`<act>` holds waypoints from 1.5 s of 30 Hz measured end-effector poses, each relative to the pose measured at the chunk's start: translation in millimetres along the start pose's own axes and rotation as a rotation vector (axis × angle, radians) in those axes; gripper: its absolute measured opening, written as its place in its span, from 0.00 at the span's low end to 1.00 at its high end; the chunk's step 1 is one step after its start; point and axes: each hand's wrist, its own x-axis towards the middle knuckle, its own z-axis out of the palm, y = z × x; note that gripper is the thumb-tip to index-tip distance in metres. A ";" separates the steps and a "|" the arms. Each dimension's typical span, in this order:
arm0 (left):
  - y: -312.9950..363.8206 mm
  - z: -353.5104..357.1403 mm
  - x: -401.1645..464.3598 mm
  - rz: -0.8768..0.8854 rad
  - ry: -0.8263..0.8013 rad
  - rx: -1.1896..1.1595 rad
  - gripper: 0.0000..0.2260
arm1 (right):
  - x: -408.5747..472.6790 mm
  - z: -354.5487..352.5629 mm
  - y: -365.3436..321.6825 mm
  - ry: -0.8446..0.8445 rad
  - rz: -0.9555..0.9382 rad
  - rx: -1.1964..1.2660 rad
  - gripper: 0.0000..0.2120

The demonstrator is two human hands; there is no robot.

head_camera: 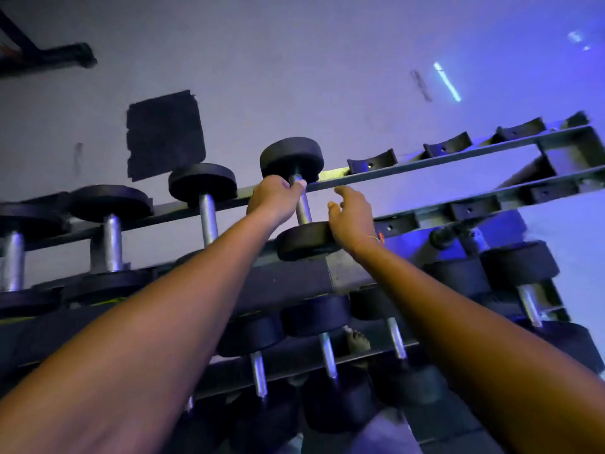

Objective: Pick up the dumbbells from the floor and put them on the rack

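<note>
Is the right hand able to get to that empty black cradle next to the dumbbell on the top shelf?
Probably yes. The right hand is open beside the dumbbell, and nothing lies between it and the empty cradle just beyond.

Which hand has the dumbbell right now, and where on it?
The left hand grips the dumbbell at its handle's far end. The right hand holds nothing, fingers open beside the near head.
</note>
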 end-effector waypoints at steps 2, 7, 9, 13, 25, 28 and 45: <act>6.1 -9.6 -22.7 0.133 -0.030 0.093 0.21 | -37.4 -19.7 15.7 0.084 0.014 -0.019 0.21; 44.1 3.6 -99.0 0.459 -0.149 0.289 0.21 | -142.8 -83.5 53.2 0.264 0.052 -0.085 0.25; 68.7 24.1 -141.6 0.620 -0.226 0.338 0.22 | -188.7 -117.6 74.8 0.369 0.101 -0.109 0.25; 107.7 82.4 -249.7 1.010 -0.343 0.390 0.23 | -303.1 -178.1 133.2 0.583 0.255 -0.131 0.26; 46.9 232.4 -687.9 1.937 -0.735 0.495 0.31 | -789.6 -196.6 270.3 1.070 0.891 -0.257 0.34; -15.9 252.9 -790.3 2.039 -0.816 0.508 0.32 | -905.5 -164.8 289.1 1.109 1.016 -0.250 0.34; -276.8 377.0 -1192.4 2.203 -1.191 0.774 0.32 | -1300.1 -48.4 406.9 1.090 1.423 -0.025 0.35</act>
